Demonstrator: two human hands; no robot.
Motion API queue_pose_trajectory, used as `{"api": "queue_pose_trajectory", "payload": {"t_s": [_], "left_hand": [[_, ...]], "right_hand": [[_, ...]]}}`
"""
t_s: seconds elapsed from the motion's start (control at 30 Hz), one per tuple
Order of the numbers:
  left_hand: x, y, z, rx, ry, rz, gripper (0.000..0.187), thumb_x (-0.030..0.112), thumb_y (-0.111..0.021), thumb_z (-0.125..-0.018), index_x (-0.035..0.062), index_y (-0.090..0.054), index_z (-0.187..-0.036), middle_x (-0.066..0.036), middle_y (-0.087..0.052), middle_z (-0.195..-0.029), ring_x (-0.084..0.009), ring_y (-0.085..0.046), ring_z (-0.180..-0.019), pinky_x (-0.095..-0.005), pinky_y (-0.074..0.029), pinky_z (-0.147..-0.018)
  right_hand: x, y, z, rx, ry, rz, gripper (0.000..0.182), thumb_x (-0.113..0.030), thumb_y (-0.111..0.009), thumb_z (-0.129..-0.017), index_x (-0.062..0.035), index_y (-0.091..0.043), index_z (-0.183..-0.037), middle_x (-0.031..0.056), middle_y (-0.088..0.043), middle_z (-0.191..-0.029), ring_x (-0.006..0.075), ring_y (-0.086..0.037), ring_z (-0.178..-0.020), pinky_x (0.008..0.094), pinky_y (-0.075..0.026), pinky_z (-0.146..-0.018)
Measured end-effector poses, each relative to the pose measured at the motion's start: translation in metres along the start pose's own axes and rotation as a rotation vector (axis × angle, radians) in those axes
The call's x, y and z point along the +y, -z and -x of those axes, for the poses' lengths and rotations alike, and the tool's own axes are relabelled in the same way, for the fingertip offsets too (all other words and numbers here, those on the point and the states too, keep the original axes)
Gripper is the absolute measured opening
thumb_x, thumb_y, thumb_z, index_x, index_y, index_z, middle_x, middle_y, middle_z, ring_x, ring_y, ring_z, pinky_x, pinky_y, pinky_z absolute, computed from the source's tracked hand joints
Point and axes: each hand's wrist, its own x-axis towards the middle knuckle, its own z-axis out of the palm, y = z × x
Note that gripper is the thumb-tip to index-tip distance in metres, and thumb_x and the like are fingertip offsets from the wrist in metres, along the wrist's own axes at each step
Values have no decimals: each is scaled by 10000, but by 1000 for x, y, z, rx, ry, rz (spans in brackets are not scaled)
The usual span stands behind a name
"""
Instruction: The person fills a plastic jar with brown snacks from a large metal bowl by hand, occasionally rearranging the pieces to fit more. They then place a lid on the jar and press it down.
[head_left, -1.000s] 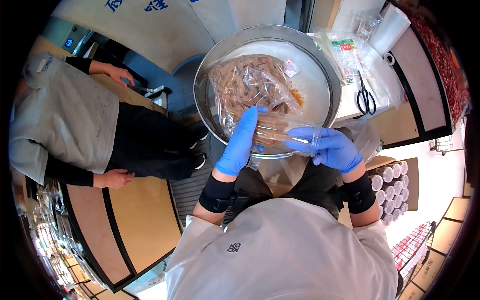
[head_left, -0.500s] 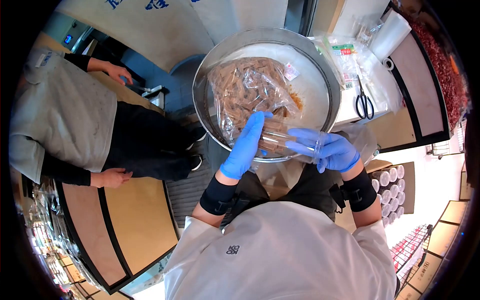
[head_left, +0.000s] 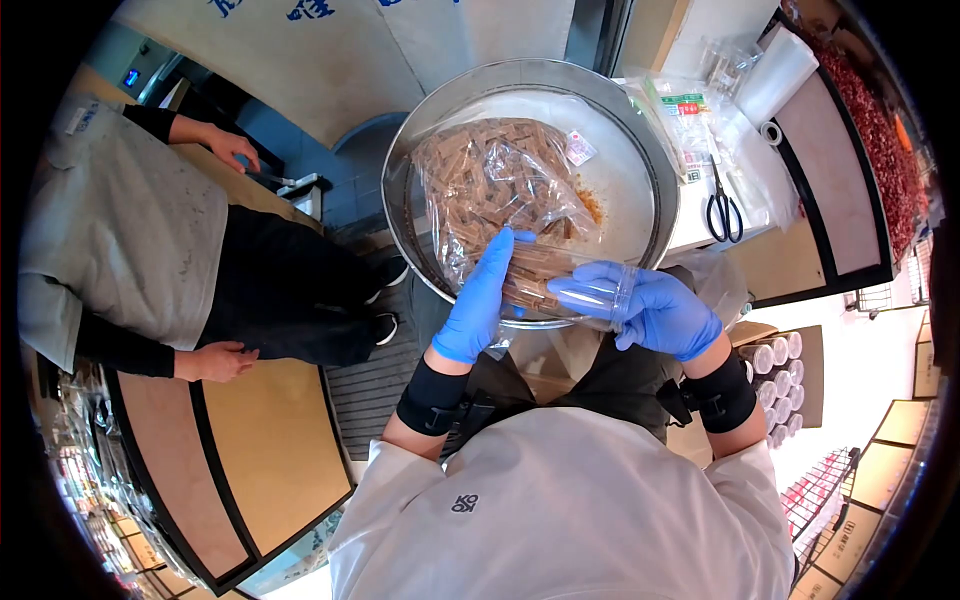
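Note:
A clear plastic jar [head_left: 590, 283] lies on its side between my blue-gloved hands, with brown strips inside. My left hand [head_left: 482, 300] is wrapped round its closed end. The fingers of my right hand [head_left: 650, 305] reach into the jar's mouth and touch the strips; that hand is partly seen through the plastic. Just beyond, a clear bag [head_left: 490, 180] full of brown strips rests in a large round metal pan [head_left: 640, 130]. Orange crumbs and a small white label lie beside the bag.
Black scissors [head_left: 722, 212], plastic packets and a white roll [head_left: 778, 75] are on the white table at the right. Lidded jars [head_left: 778, 385] stand below. At the left stands a person [head_left: 140, 220] in a grey shirt, hands apart from mine.
My right hand has moved left, its fingers deeper in the jar. The jar and my left hand have shifted slightly left.

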Motion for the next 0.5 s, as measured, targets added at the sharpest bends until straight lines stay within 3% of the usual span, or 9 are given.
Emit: {"api": "queue_pose_trajectory", "payload": {"t_s": [0.17, 0.27, 0.33, 0.37, 0.43, 0.47, 0.5], "left_hand": [[-4, 4, -3, -19, -21, 53, 467, 492, -457, -1023, 100, -595, -1237, -68, -633, -1192, -180, -617, -1094, -350, -513, -922], [-5, 5, -3, -29, -65, 92, 441, 461, -478, -1022, 98, -602, -1238, -68, -638, -1183, -180, -618, -1091, -349, -510, -925], [-4, 4, -2, -8, -70, 116, 428, 450, -487, -1019, 103, -607, -1239, -65, -639, -1181, -178, -621, -1083, -342, -512, -910], [-3, 4, -1, 14, -74, 138, 415, 438, -496, -1016, 109, -612, -1240, -62, -641, -1179, -175, -624, -1074, -334, -515, -894], [-1, 5, 0, 20, -73, 141, 406, 433, -502, -1012, 119, -616, -1243, -56, -643, -1178, -168, -628, -1051, -323, -517, -857], [-1, 5, 1, 26, -70, 142, 398, 428, -507, -1009, 129, -619, -1246, -50, -644, -1178, -162, -632, -1028, -311, -519, -820], [-1, 5, 1, 25, -70, 143, 398, 428, -507, -1009, 129, -619, -1246, -50, -644, -1178, -162, -632, -1028, -311, -519, -820]], "right_hand": [[-6, -7, -2, -48, 11, 58, 607, -69, -518, -923, 64, -307, -1476, 232, -469, -1448, 252, -558, -1273, 233, -607, -652], [-6, -11, 0, 52, 8, 167, 545, -81, -527, -923, 85, -394, -1424, 215, -508, -1419, 235, -611, -1200, 215, -602, -629], [-7, -18, 4, 319, 33, 402, 430, -63, -504, -931, 55, -527, -1344, 197, -546, -1385, 190, -661, -1099, 211, -579, -583], [-5, -19, 5, 319, 32, 404, 430, -63, -504, -931, 55, -527, -1344, 197, -546, -1385, 190, -661, -1099, 211, -579, -583], [1, -21, 4, 572, 66, 837, 398, -12, -501, -897, -9, -616, -1277, 178, -577, -1359, 223, -653, -1103, 289, -585, -727], [5, -16, 2, 572, 65, 839, 398, -12, -501, -897, -9, -616, -1277, 178, -577, -1359, 223, -653, -1103, 289, -585, -727], [12, -7, -2, 463, 317, 1218, 422, 16, -493, -874, -39, -628, -1270, 168, -580, -1358, 258, -624, -1149, 332, -550, -835]]}}
